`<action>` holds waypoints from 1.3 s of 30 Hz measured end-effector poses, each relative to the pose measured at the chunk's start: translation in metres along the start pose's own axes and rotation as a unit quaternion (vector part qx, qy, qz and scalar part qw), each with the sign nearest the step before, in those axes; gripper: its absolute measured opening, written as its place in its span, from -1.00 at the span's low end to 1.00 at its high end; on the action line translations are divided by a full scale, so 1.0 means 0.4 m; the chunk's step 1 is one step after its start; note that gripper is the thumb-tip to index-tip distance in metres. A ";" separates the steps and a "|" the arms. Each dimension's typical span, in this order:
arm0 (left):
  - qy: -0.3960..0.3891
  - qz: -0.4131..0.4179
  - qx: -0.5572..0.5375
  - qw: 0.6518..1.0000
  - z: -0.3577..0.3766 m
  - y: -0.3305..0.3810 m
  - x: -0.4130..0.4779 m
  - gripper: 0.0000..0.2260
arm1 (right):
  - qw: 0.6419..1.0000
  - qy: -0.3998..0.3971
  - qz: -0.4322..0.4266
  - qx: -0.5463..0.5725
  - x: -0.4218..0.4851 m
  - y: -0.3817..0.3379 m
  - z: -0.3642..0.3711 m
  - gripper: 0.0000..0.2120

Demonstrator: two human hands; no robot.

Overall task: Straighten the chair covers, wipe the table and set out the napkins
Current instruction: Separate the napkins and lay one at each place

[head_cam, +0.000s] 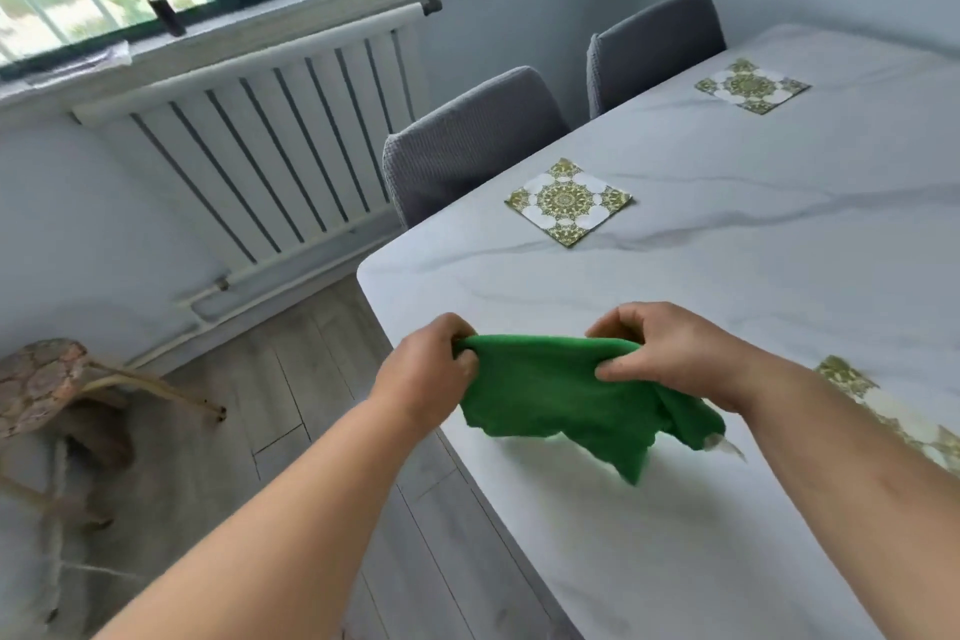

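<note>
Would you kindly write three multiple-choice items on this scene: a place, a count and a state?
1. Where is the green cloth? A in a sink; B over the table corner; C on a shelf.
2. How many napkins show? A one; B three; C five.
3. How is the cloth held? A by both hands; B by one hand; C by none.
Answers: B, it hangs over that corner; B, the near napkin, the far napkin and a third napkin by the right forearm; A, the left hand and right hand each pinch its edge.
</note>
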State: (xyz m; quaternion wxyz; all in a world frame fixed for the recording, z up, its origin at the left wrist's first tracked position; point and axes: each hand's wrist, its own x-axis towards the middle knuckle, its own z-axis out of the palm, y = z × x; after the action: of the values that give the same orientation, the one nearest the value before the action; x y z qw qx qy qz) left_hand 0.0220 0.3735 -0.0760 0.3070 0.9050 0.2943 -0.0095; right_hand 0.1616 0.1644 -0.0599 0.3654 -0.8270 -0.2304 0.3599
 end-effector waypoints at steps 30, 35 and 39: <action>-0.232 -0.061 -0.038 0.970 -0.031 -0.161 0.553 -0.60 | 0.833 0.348 0.387 0.187 0.337 0.021 0.200 -0.55; -0.240 -0.080 -0.051 0.966 -0.042 -0.167 0.604 -0.74 | 0.893 0.318 0.241 0.209 0.387 -0.164 0.207 -0.55; -0.260 -0.118 -0.085 0.955 -0.059 -0.179 0.628 -0.80 | 0.944 0.162 0.172 0.230 0.433 -0.275 0.254 -0.57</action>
State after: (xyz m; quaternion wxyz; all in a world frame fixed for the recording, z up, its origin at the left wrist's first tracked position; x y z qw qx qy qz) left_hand 0.1873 0.5649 -0.1461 0.4456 0.8007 0.3084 -0.2552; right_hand 0.1810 0.3895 -0.0972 0.5107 -0.7947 0.0668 0.3213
